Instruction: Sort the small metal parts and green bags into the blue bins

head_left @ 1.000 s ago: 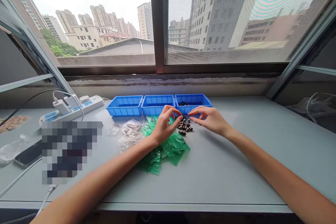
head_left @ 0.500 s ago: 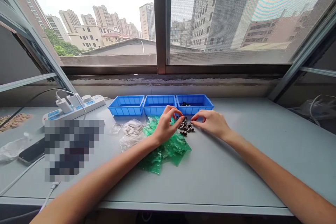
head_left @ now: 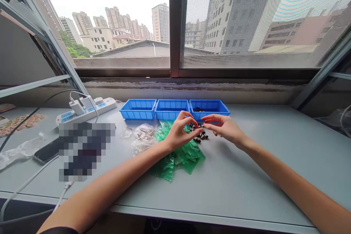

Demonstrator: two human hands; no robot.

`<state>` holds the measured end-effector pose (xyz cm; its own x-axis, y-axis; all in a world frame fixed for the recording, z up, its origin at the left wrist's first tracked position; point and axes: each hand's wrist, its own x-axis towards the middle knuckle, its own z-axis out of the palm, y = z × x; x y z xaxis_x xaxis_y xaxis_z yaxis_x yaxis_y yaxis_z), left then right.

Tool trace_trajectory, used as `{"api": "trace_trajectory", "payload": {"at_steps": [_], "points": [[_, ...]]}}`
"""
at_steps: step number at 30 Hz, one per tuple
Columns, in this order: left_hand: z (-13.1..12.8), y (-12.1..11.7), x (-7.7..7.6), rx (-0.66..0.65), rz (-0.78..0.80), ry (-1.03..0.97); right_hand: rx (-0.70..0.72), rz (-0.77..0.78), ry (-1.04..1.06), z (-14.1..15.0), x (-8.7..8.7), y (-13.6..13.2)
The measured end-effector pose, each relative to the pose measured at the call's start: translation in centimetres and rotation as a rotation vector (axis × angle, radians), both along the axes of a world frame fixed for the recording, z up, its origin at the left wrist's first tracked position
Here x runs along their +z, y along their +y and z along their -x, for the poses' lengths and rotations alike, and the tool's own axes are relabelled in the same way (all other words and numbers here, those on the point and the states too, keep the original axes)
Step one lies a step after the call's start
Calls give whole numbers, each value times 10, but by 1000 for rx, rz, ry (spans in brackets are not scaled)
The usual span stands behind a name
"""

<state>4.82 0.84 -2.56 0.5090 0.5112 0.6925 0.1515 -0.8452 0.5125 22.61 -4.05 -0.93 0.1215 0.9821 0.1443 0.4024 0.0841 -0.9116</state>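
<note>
My left hand [head_left: 183, 131] hovers over the green plastic bags [head_left: 189, 157], its thumb and index finger curved with a small gap between the tips. Just beyond those tips is a pile of small dark, bolt-like metal parts [head_left: 203, 136], partly hidden by the hand. From the other side my right hand [head_left: 226, 129] reaches to the pile's edge, fingers stretched and thumb slightly apart from them. I make out nothing held in either hand. Behind the pile stands the right blue bin [head_left: 216, 112], with a few dark parts inside.
The middle blue bin [head_left: 171, 115] and left blue bin [head_left: 138, 114] complete the row. Clear bags with pale pieces [head_left: 144, 135] lie left of the green ones. Farther left are a power strip [head_left: 87, 111], cables, a phone [head_left: 46, 151] and a pixelated patch. A window rises behind.
The left thumb and index fingertips have moved apart. My right fingers have shifted up slightly and closer to the left hand. The whole view has swung slightly left.
</note>
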Motion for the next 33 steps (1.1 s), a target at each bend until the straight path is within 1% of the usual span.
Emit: {"api": "trace_trajectory", "payload": {"at_steps": [3,6,12,19,28,33], "points": [[0,1,-1,1,12,-3,45,72,161,7,6,-4],[-1,1,-1,2,15,-3,73,94,221,10,7,-6],[-1,1,-1,26,21,15,97,81,252,6,3,-3],[-1,1,-2,32,18,22,93,77,277,6,2,-3],[-1,-4,4,23,31,5,112,109,276,6,3,-4],[-1,-4,5,20,29,-7,149,133,296,8,3,-4]]}}
